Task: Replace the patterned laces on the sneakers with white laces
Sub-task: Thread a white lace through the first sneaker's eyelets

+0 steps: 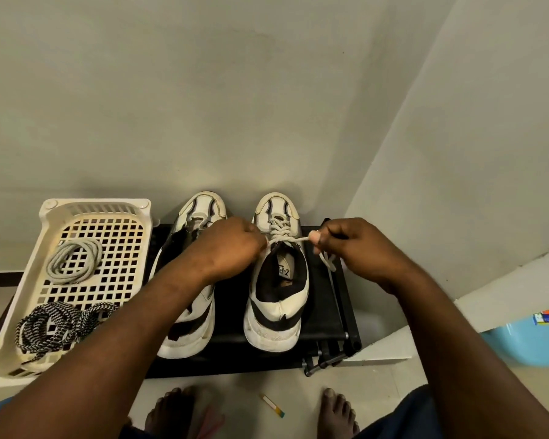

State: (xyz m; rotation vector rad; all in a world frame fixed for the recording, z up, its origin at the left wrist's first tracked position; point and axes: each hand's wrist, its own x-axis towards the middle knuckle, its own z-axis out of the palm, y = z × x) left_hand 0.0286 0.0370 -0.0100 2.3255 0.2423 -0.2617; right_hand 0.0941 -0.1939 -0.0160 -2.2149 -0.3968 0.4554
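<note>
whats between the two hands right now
Head view: a taut stretch of white lace runs from the left hand to the right hand, across the laced sneaker.

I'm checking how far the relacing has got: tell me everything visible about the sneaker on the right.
The right sneaker is white with black panels, seemingly synthetic leather, its sole scuffed. It stands upright on a black rack, heel toward the camera, toe pointing away, beside the other sneaker. A white lace crisscrosses its eyelets to the top; the left hand and right hand each pinch one end, pulled taut sideways. A printed insole shows inside.
</note>
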